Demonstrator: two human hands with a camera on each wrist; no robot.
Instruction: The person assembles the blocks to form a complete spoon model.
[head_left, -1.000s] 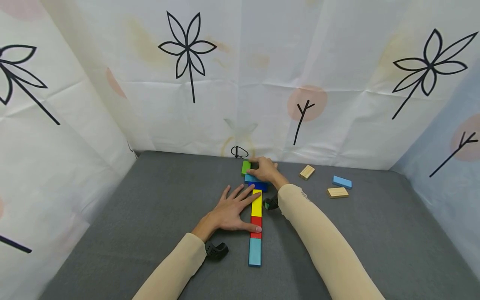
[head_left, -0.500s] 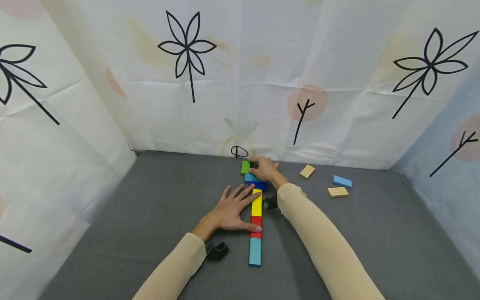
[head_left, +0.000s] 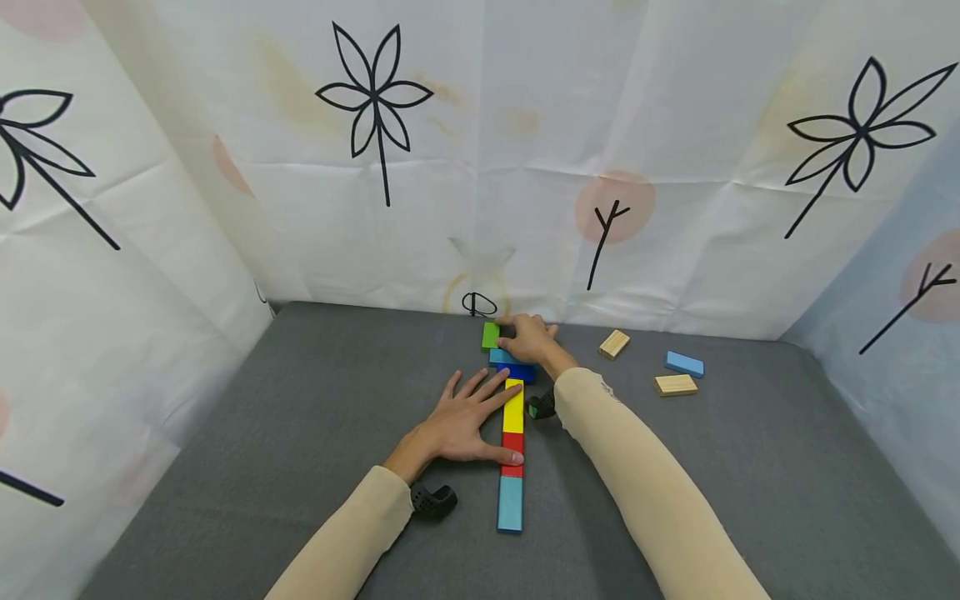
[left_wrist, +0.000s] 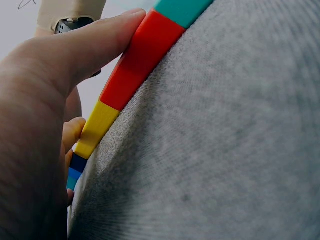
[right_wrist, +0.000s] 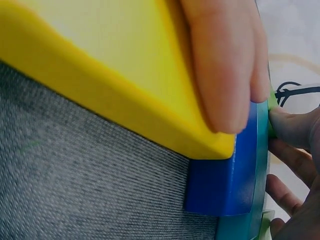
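My left hand lies with fingers spread across the row. Its thumb rests on the red blocks and a fingertip touches the yellow block. A light teal block forms the near end. Crosswise beyond the yellow lie a dark blue block and a lighter blue block. At the far end my right hand, fingers bent, holds a green block by thumb and index finger. Another green piece shows partly beneath that hand in the right wrist view.
To the right lie two plain wooden blocks and a light blue block. A patterned cloth wall stands just behind the far edge of the grey tabletop.
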